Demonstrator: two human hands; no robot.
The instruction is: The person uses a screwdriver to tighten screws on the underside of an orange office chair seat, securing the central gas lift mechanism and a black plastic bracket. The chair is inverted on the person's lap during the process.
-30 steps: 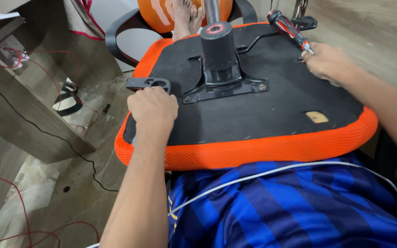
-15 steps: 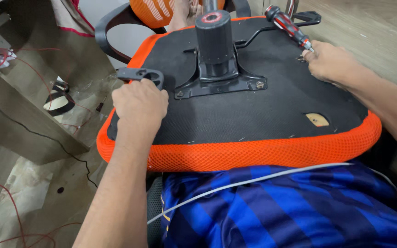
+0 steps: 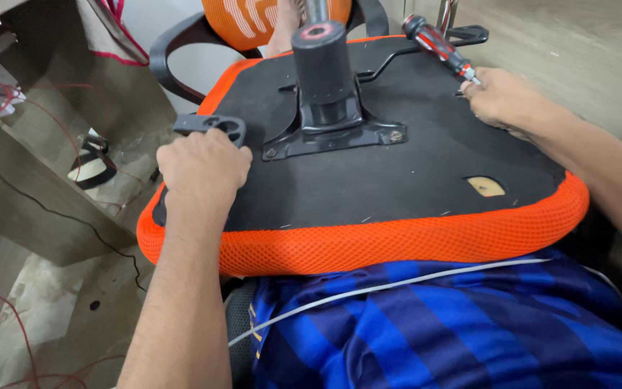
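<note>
An upturned office chair seat [image 3: 397,238], orange mesh with a black underside, lies across my lap. A black metal base plate with a short cylinder [image 3: 323,79] is fixed at its middle. My left hand [image 3: 203,169] is closed on the seat's left edge, next to a black plastic lever handle [image 3: 214,126]. My right hand [image 3: 502,97] grips a red and black screwdriver [image 3: 437,45], its tip down at the seat's far right part.
A black armrest [image 3: 174,54] and the orange backrest [image 3: 253,21] lie beyond the seat. A wooden beam [image 3: 30,187] and red wires [image 3: 8,324] are on the floor at left. A small hole [image 3: 485,186] shows in the black underside.
My view has shifted, so the seat sits further right in frame. Both hands keep their grips; the screwdriver stays at the same spot on the seat.
</note>
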